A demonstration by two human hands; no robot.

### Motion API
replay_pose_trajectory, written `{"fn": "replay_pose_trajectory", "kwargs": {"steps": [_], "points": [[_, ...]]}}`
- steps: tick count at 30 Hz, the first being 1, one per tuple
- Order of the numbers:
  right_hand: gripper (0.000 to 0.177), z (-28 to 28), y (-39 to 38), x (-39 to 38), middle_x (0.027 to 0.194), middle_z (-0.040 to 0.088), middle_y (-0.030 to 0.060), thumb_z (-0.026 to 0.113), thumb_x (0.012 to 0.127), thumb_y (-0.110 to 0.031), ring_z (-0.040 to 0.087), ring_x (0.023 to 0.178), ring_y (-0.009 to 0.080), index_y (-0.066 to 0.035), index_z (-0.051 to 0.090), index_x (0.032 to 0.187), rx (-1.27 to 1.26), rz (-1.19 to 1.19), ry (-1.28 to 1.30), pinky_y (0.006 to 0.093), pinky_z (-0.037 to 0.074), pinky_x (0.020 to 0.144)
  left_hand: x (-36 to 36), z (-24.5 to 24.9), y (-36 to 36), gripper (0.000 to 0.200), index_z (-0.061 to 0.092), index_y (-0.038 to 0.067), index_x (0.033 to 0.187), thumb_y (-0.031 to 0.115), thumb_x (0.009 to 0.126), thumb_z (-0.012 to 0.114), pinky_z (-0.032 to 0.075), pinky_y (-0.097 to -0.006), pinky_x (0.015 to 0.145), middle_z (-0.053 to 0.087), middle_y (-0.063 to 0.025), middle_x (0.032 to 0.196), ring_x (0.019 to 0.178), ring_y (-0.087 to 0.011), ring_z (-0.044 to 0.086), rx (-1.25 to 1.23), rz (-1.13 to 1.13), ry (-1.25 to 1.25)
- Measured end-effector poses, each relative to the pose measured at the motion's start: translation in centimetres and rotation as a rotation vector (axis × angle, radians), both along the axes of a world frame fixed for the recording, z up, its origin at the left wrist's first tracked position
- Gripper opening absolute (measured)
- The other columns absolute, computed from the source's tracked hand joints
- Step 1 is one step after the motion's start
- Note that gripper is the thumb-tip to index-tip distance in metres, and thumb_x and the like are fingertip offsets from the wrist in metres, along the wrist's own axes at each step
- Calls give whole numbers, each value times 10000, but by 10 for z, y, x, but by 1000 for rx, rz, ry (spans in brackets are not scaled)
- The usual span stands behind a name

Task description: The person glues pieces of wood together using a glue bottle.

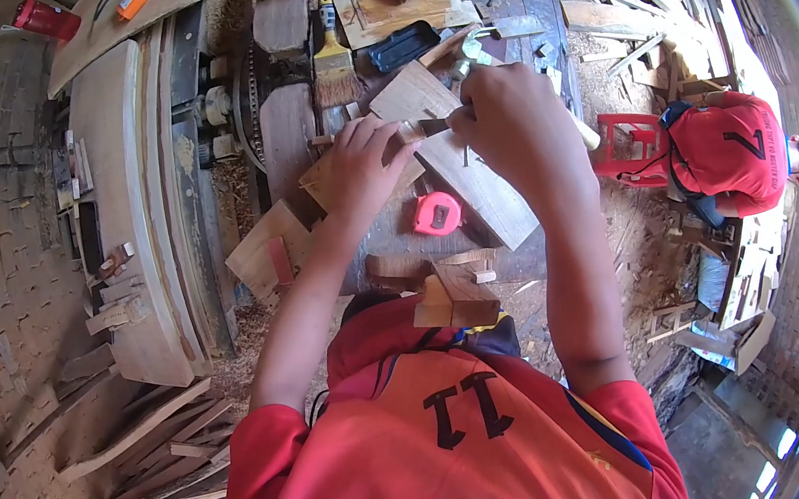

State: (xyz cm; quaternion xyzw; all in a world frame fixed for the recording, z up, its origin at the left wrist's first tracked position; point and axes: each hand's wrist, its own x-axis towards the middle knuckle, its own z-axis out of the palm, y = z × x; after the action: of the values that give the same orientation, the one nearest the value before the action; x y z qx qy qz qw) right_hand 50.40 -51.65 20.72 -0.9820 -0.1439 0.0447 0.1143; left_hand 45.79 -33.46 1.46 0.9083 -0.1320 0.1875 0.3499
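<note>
My left hand pinches a small wooden block between thumb and fingers, over the bench. My right hand is closed in a fist around a tool with a short flat metal blade; its handle is hidden in the fist. The blade points left, its tip at the block. Below both hands a pale wooden board lies slantwise. A pink tape measure rests beside the board. Just beyond my right hand shows a claw hammer's metal head.
A paintbrush and a black tray lie at the bench's far side. Wood blocks sit close to my body. A machine with a chain stands left. A person in a red shirt works at right beside a red stool.
</note>
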Motion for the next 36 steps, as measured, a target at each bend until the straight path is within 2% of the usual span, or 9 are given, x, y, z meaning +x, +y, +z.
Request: {"fn": "replay_pose_trajectory", "kwargs": {"steps": [9,12,18,19,20,23,26,27,36], "points": [[189,3,-18,-2,845,770,209,811,892,-209,743,791,413,-20,802,881,41,-26,93,506,584,801,-1,9,1,351,746,71,1157,295,912,860,543,-441,981,704,-84,1116,1106,-318,656,18,-12,23],[202,5,-23,-10,792,712,265,770,855,-139,733,780,458,52,726,812,147,-24,48,530,602,778,-1,7,0,350,747,69,1159,301,919,852,542,-441,983,704,-84,1113,1104,-320,657,38,-12,9],[225,-1,-25,-25,801,707,277,763,888,-152,725,764,469,58,734,811,181,-50,8,531,598,768,-3,5,-4,344,758,70,1147,332,938,834,548,-436,977,707,-80,1092,1110,-313,659,57,20,7],[242,-1,-24,-27,803,741,220,825,915,-225,735,786,414,10,769,891,119,-69,31,501,573,774,-5,4,-5,361,755,74,1168,356,951,817,550,-432,985,705,-77,1105,1130,-307,657,72,31,18],[239,-2,-23,-29,798,734,218,823,917,-222,731,783,415,9,769,890,112,-73,26,503,570,769,-6,5,-5,379,751,78,1189,379,964,801,552,-429,993,704,-74,1117,1150,-301,654,87,43,27],[218,-4,-21,-37,796,706,217,813,923,-202,708,777,425,7,767,882,111,-70,1,523,561,763,-7,6,-10,339,778,65,1073,352,914,864,548,-433,950,717,-77,1018,1028,-318,675,56,98,-33],[210,-7,-19,-43,821,703,225,804,921,-190,707,786,429,12,764,880,114,-78,-21,529,566,776,-10,5,-14,343,771,66,1037,362,899,875,546,-434,933,720,-74,1009,1006,-315,676,21,125,7],[178,-4,-19,-44,887,713,252,732,901,-121,760,764,429,39,746,824,100,-32,-35,490,636,713,-11,5,-16,342,765,67,1017,363,892,880,544,-436,926,719,-74,1005,999,-314,674,19,132,5],[183,-12,-20,-47,878,706,244,743,910,-142,761,766,432,26,747,840,161,-35,-29,480,637,706,-17,12,-13,317,703,93,899,349,866,888,523,-451,870,669,-75,925,939,-318,642,-52,227,70]]}}
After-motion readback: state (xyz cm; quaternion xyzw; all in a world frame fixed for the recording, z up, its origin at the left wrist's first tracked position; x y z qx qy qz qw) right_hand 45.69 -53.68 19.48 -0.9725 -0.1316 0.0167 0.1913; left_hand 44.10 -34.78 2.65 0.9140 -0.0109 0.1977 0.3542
